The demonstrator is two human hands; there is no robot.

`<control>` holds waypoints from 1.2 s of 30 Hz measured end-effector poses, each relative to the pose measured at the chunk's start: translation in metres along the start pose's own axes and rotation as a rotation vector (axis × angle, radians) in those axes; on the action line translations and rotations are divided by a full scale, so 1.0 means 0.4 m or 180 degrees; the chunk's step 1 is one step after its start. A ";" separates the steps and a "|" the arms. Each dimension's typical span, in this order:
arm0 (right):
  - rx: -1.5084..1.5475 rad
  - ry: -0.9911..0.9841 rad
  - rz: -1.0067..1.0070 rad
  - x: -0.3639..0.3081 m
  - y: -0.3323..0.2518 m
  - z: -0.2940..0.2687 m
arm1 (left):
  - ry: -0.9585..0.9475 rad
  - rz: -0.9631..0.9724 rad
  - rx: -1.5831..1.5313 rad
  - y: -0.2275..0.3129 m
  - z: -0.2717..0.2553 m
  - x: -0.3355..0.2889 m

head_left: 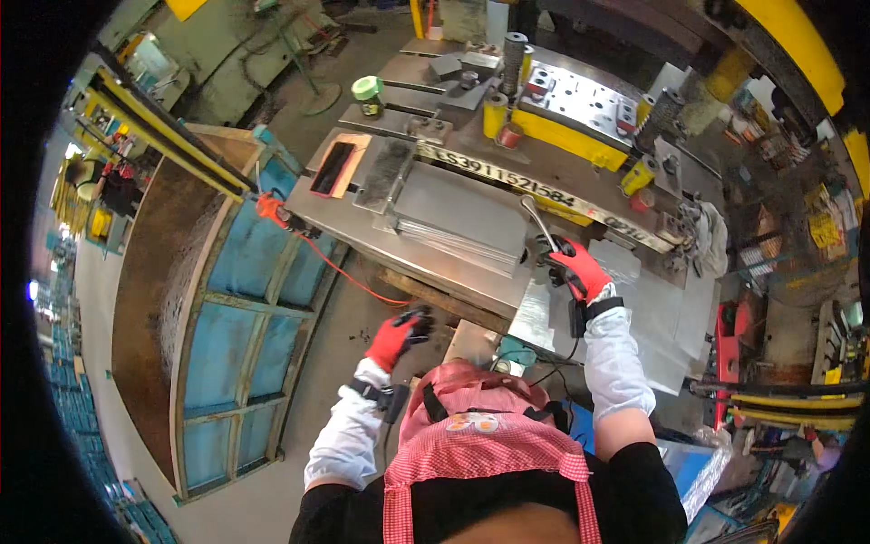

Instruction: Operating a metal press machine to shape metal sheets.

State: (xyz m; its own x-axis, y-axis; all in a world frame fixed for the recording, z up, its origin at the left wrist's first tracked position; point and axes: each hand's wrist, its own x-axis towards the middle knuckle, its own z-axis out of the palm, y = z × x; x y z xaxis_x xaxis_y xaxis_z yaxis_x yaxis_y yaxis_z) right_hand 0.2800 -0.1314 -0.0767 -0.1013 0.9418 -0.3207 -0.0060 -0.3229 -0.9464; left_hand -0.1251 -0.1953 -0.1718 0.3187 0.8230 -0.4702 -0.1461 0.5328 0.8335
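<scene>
At the desk (349, 231): right hand (580, 269), fingers closed round metal rod (539, 220); left hand (399, 337) half-curled, seemingly empty. Rod best kept off sheet stack (462, 213).

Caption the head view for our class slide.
Right hand grips a silver tool beside stacked metal sheets, left hand apart.

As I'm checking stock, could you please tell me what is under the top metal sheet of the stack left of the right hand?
Edges of lower sheets show along the top metal sheet's near side, above the grey worktable. Their faces and the worktable directly beneath are covered.
</scene>
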 end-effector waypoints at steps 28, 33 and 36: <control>0.1033 0.0735 -0.0204 -0.394 -0.183 0.093 | -0.1287 0.2967 0.2548 0.554 0.567 0.550; 0.1452 0.0616 -0.0534 -0.290 -0.171 0.038 | -0.1256 0.3546 0.2473 0.546 0.579 0.779; 0.1450 0.0425 -0.0653 -0.253 -0.176 0.010 | -0.1075 0.2754 0.2743 0.561 0.574 0.787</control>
State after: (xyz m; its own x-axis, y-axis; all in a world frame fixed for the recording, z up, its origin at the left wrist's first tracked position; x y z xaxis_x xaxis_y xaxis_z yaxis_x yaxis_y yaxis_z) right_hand 0.2868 -0.2044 0.0226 0.0752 0.9842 -0.1606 -0.4481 -0.1105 -0.8872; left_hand 0.1574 0.1381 -0.0660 0.6651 0.6783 0.3123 0.1891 -0.5576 0.8083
